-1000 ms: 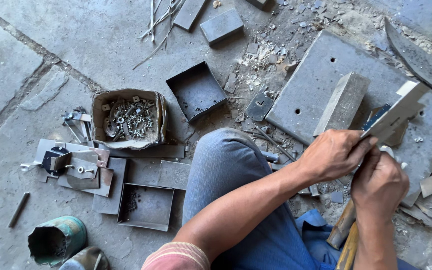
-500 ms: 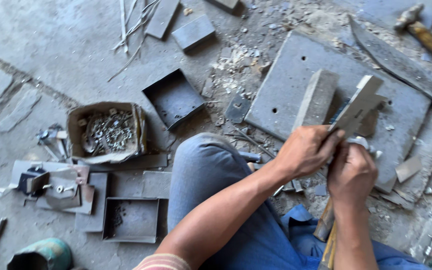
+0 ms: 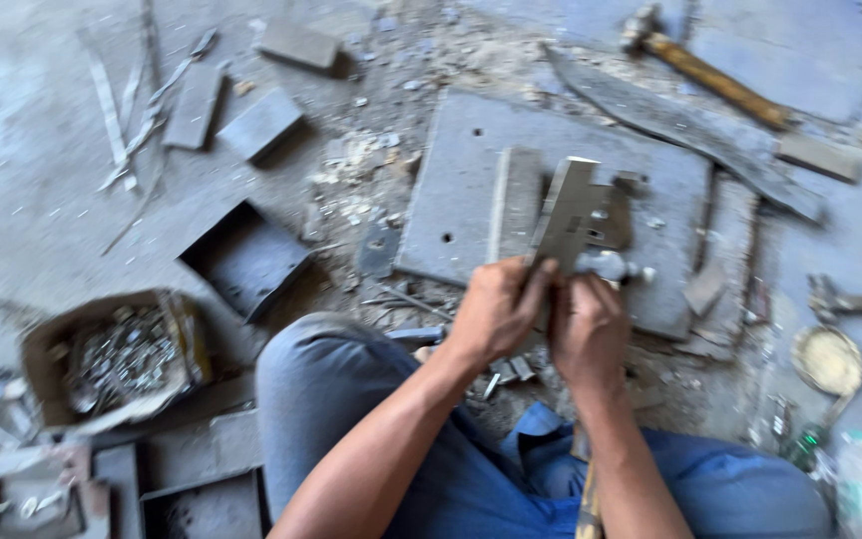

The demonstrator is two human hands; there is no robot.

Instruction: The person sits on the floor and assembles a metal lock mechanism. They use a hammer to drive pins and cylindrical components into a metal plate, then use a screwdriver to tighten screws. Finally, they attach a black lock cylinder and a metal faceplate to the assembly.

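Observation:
My left hand point(image 3: 496, 309) and my right hand point(image 3: 588, 331) both grip a grey metal lock body point(image 3: 573, 218), a flat folded steel piece held upright over a square steel plate point(image 3: 471, 190) on the floor. A small round knob pokes out of the piece beside my right thumb. A flat metal bar point(image 3: 514, 203) lies on the plate just left of the piece. My knees in blue trousers are below the hands.
A cardboard box of small metal parts point(image 3: 112, 359) sits at the left. An open metal tray point(image 3: 246, 258) lies near my left knee. A hammer point(image 3: 705, 70) lies at the top right, another hammer point(image 3: 845, 301) and a round tin lid point(image 3: 828, 359) at the right. Metal scraps lie about.
The view has shifted to the right and closer. Both hands kept hold of the metal piece, which now stands more upright over the plate.

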